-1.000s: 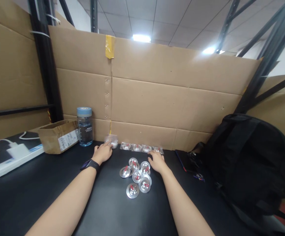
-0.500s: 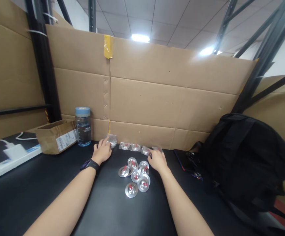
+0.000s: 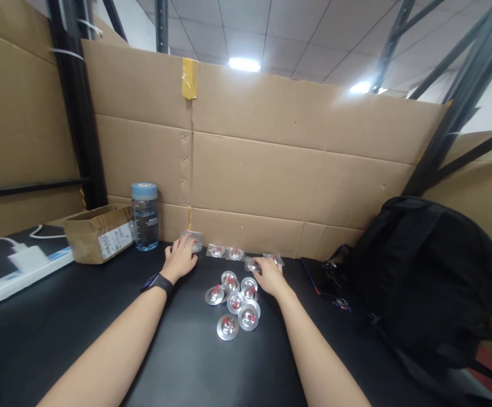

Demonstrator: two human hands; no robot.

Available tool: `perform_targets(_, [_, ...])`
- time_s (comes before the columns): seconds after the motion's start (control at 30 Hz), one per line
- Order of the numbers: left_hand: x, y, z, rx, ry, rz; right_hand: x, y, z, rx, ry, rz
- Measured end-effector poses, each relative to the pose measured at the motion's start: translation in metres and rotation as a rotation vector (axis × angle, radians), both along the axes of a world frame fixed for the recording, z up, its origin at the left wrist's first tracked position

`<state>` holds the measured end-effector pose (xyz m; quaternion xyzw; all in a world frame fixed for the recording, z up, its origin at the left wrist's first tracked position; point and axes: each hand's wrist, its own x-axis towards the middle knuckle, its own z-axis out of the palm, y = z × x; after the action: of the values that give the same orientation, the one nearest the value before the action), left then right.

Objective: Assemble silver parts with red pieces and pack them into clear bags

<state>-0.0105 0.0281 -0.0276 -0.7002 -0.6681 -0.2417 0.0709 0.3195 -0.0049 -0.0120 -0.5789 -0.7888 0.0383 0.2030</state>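
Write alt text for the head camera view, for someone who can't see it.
A person's left hand rests on a small clear packet and the right hand touches a strip of clear packets along a cardboard wall. Loose silver discs with red centres lie between the hands on a black table. A water bottle stands left; a black backpack sits right.

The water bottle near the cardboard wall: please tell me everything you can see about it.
The water bottle is clear plastic with a wide light-blue screw cap and small white lettering on its side, too small to read. It stands upright and closed on the black table, close against the cardboard wall, just right of a brown cardboard box. No hand touches it.
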Motion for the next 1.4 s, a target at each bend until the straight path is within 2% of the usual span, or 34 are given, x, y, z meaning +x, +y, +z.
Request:
perform_targets(0.27, [0.000,0.001,0.002,0.034,-0.211,0.017,0.000,-0.001,0.006,0.049,0.056,0.011])
perform_targets(0.53, [0.001,0.001,0.003,0.034,-0.200,-0.029,-0.002,-0.005,0.012,0.082,0.092,-0.004])
perform_targets(0.93, [-0.004,0.003,0.002,0.103,-0.293,-0.031,0.006,0.007,0.000,0.132,0.116,-0.027])
perform_targets(1.03, [-0.007,0.003,0.004,0.160,-0.340,-0.026,0.008,0.009,0.001,0.193,0.214,-0.019])
perform_targets(1.17, [-0.006,0.003,0.006,0.260,-0.371,-0.055,0.006,0.007,0.010,0.268,0.469,0.072])
perform_targets(1.4, [-0.005,0.008,0.000,0.272,-0.345,-0.201,-0.013,-0.012,0.028,0.152,0.821,0.240])
